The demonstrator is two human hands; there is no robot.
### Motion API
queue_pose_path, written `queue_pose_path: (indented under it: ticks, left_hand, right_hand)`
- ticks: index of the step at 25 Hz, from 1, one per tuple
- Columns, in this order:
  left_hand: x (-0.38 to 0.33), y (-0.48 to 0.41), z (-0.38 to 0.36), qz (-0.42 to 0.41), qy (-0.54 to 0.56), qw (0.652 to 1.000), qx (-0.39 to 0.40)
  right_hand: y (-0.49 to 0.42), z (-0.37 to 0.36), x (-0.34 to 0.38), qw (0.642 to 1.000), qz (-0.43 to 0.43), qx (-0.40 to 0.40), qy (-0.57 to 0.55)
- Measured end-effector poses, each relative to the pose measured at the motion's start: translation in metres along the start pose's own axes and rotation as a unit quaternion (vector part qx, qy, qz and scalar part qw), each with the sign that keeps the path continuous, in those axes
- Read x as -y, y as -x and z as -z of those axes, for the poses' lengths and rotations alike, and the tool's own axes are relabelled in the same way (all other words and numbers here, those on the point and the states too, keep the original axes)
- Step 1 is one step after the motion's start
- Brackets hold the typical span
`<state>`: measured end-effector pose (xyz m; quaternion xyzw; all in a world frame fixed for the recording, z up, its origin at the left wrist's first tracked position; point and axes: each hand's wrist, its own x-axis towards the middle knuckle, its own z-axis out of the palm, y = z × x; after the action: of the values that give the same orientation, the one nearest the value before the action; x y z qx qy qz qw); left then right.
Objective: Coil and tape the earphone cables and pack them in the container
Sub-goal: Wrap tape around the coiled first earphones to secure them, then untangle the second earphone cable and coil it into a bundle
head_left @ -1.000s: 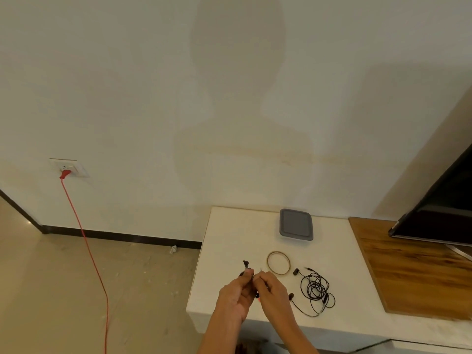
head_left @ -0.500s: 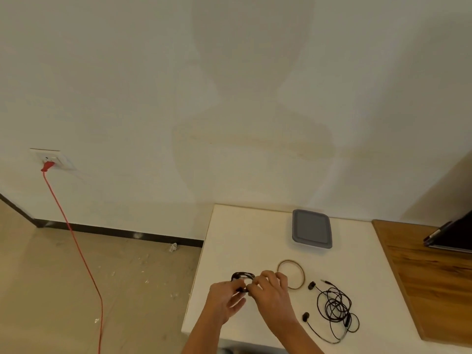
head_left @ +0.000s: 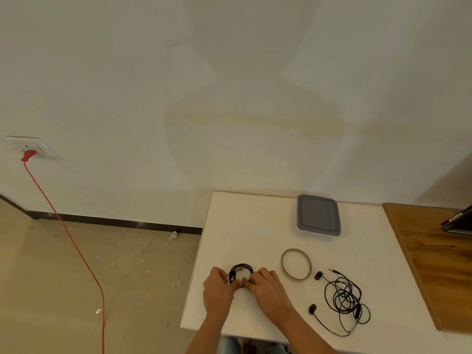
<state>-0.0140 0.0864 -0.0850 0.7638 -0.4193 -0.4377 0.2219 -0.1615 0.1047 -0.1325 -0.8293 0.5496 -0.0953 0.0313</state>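
A black coiled earphone cable point(head_left: 241, 270) sits between my hands above the white table point(head_left: 245, 226). My left hand point(head_left: 218, 290) pinches the coil's left side. My right hand point(head_left: 267, 287) pinches its lower right part. To the right lies a thin roll of clear tape point(head_left: 296, 263). Further right, a second black earphone point(head_left: 342, 297) lies loose and tangled on the table. A grey lidded container point(head_left: 318, 214) stands shut at the back of the table.
A wooden surface point(head_left: 434, 256) adjoins the table on the right, with a dark screen edge point(head_left: 459, 221) over it. Left of the table is bare floor, where a red cord point(head_left: 69, 238) runs down from a wall socket point(head_left: 30, 149).
The view has shifted left and down, so the table things sit further right in frame. My hands have lowered with the coil, which now shows as a full loop between them.
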Motion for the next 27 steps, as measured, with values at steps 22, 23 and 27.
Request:
queue_pose_path:
  ticks: [22,23,27]
  left_hand:
    - [-0.017,0.069,-0.043,-0.140,-0.034,0.978,0.150]
    - [-0.013,0.072,-0.045,-0.133,-0.035,0.979,0.154]
    - [-0.014,0.081,-0.045,-0.127,-0.034,0.979,0.158]
  right_hand:
    - [0.072,0.036,-0.071,0.933,-0.317,-0.015,-0.171]
    - [0.083,0.039,-0.076,0.924,-0.355,-0.047,-0.136]
    - [0.125,0.054,-0.089,0.871,-0.490,-0.018,-0.035]
